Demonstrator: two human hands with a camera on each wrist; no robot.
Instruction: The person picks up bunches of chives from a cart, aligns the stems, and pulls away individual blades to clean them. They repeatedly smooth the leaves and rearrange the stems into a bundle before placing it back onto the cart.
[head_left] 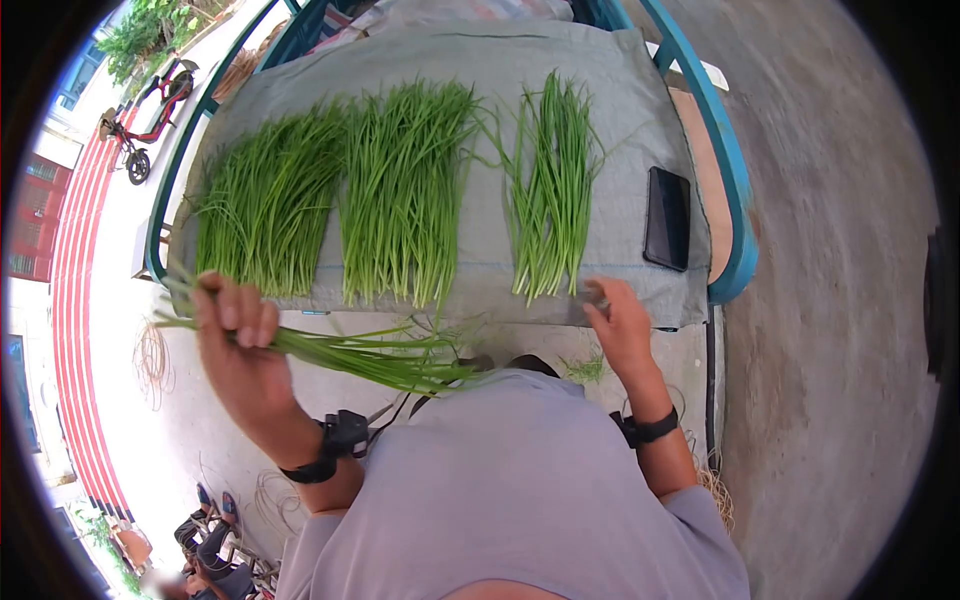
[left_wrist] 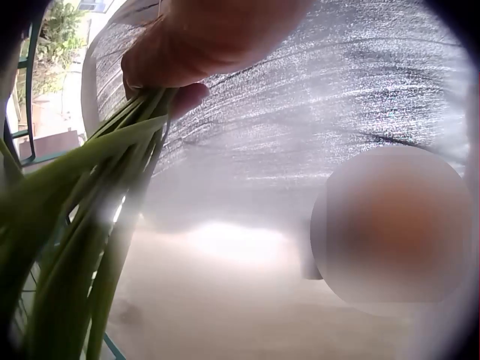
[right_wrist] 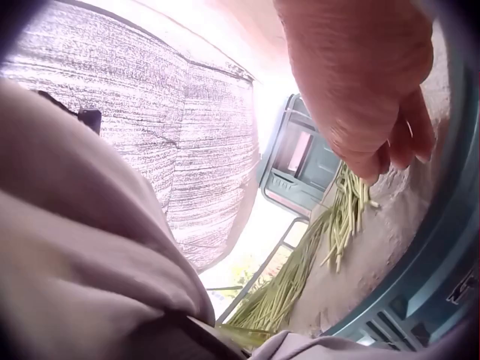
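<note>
A grey cloth (head_left: 635,110), creased like sacking, covers the surface inside a blue-green rail (head_left: 738,205), and I look at it from far away through the cameras. The bunch (head_left: 345,350) is in the left hand (head_left: 245,340), whose fingers are wrapped around it; its loose blades go out to the right of this hand, in front of the near cloth edge. The right hand (head_left: 625,325) is loosely bent and I see nothing held in it; it is near the stem ends of the small pile (head_left: 553,190).

To handle the bunch well, I would advise a firm but soft grip, because such thin leaves could bruise or slip, and I would let the right hand make the free ends even.

The blades are long, narrow and rather limp. Just ahead of the left hand is the left pile (head_left: 270,200), and further to its right the middle pile (head_left: 405,190), both thick. Beyond the right hand, to its right, lies the phone (head_left: 667,220), a flat, dark, glossy rectangle. Below and left of that hand, thin green scraps (head_left: 585,369) lie on the floor.
</note>
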